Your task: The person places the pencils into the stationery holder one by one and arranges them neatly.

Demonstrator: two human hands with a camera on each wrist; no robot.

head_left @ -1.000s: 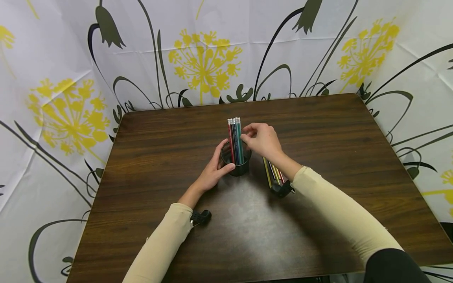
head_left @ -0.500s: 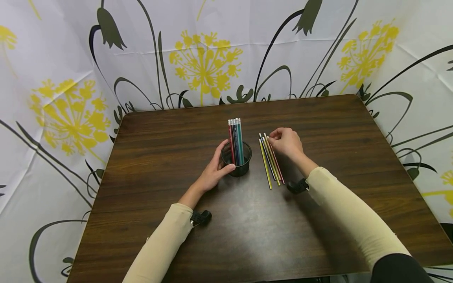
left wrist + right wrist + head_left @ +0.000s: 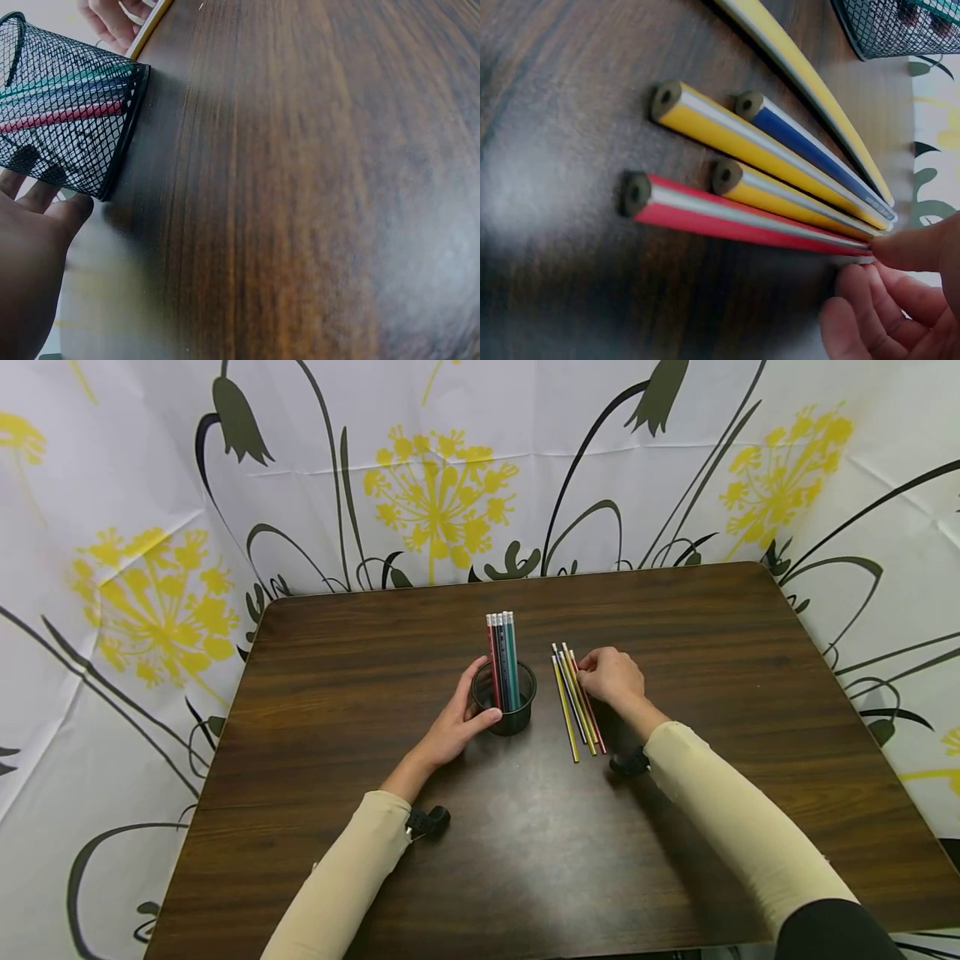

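A black mesh pencil cup (image 3: 512, 720) stands upright on the table with several pencils (image 3: 502, 660) in it, eraser ends up. My left hand (image 3: 453, 727) holds the cup from its left side, thumb in front and fingers behind. To the right of the cup lies a row of unsharpened yellow, blue and red pencils (image 3: 772, 150). At the right edge of this row, my right hand (image 3: 611, 678) pinches the red pencil (image 3: 727, 221) near its far end between thumb and fingers. That pencil still lies on the table.
The brown wood-grain table (image 3: 360, 660) fills most of the head view. A white cloth (image 3: 300, 510) with yellow and dark plant prints hangs behind and beside it. Small black cameras (image 3: 429, 821) sit at both wrists.
My right hand has moved from beside the cup's pencils to the right, over to the row on the table, then slightly nearer along the red pencil. The left hand stays on the cup.
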